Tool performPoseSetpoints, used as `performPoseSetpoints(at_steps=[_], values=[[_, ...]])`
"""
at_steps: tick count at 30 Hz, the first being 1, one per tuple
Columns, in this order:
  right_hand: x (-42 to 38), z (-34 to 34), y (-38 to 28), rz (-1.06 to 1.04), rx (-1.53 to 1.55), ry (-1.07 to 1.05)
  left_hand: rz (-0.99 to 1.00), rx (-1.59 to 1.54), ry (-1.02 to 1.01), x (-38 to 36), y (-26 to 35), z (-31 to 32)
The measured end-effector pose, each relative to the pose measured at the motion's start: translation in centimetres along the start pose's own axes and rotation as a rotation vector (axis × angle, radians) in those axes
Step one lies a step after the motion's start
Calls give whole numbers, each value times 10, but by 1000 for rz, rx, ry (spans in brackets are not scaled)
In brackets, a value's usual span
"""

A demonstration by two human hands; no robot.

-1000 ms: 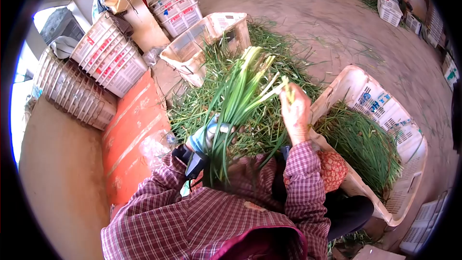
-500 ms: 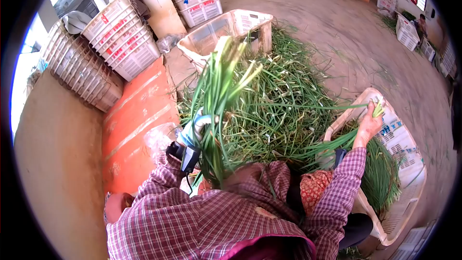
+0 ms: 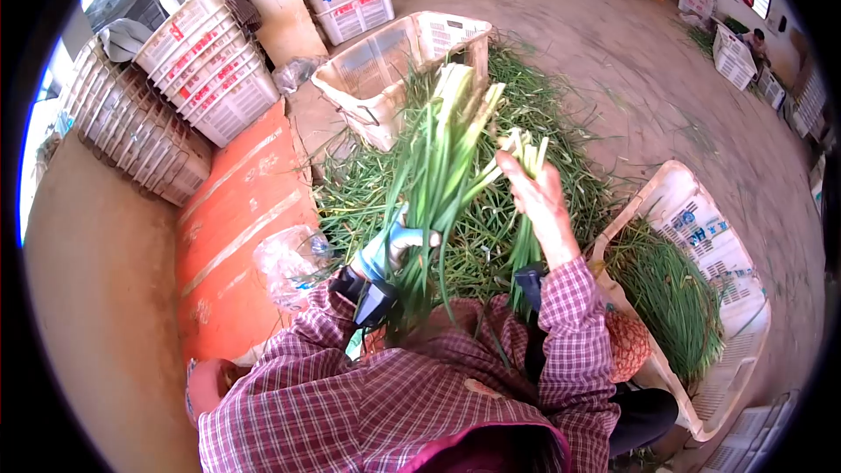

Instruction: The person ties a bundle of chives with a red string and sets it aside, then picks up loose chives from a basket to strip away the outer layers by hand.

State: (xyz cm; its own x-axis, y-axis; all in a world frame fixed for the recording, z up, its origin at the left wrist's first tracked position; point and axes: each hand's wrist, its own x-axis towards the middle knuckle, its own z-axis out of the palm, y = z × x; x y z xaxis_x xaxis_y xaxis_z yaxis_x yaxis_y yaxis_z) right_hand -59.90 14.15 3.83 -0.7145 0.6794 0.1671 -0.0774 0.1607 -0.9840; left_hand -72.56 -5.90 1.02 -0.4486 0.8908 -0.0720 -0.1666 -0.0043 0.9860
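Observation:
My left hand (image 3: 405, 241), partly in a blue-and-white glove, is wrapped round a thick bunch of garlic chives (image 3: 444, 144). Its pale stem ends point up and away, and the long green leaves hang toward my lap. Close on the right, my right hand (image 3: 543, 197) is bare and closed round a smaller bunch of garlic chives (image 3: 528, 154), whose whitish ends stick out above the thumb. The two bunches nearly meet at their stems. Beneath both hands spreads a loose heap of green leaves and trimmings (image 3: 477, 254).
A white crate (image 3: 745, 298) holding neatly laid chives (image 3: 670, 298) stands on the right. Beyond the heap is another plastic crate (image 3: 372, 127). Stacked crates (image 3: 210, 70) line the left, by an orange sheet (image 3: 241, 236) and a clear plastic bag (image 3: 285, 267). A person (image 3: 757, 48) sits far right.
My right hand has swung left from above the right crate, bringing its small bunch beside the other one. The left hand and its bunch have shifted slightly right.

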Motion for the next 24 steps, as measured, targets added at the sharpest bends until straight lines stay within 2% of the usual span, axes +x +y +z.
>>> performPoseSetpoints(at_steps=[2, 4, 5, 6, 7, 10, 14, 15, 18, 20, 22, 24], values=[[1, 3, -1, 62, 169, -79, -26, -8, -74, 3, -6, 5], [-10, -7, -8, 72, 195, 20, -81, -99, -102, 8, -22, -7], [-9, -17, -8, 96, 165, 150, -75, -134, -39, 7, -16, 0], [-5, -35, -4, 32, 170, 272, -72, -170, 29, 4, -10, 7], [-1, -61, 0, -36, 188, 385, -90, -214, -2, 3, -4, 8], [12, -146, 12, -207, 432, 764, -50, -31, -22, 10, -11, -13], [-1, -141, -24, -329, 197, 743, -22, -5, 36, 9, -16, -6], [-7, -118, -29, -228, 119, 726, -36, -19, 26, 9, -14, -2], [-10, -51, -24, -109, -81, 343, -110, -66, -18, 7, -7, 13], [-10, -20, -18, -53, 23, 105, -106, -114, -46, 8, -14, 13], [-8, -3, -13, -7, 131, 11, -64, -63, -46, 4, -8, 24], [-9, 2, -10, -47, 132, 34, -24, -12, -47, 1, -5, 28]])
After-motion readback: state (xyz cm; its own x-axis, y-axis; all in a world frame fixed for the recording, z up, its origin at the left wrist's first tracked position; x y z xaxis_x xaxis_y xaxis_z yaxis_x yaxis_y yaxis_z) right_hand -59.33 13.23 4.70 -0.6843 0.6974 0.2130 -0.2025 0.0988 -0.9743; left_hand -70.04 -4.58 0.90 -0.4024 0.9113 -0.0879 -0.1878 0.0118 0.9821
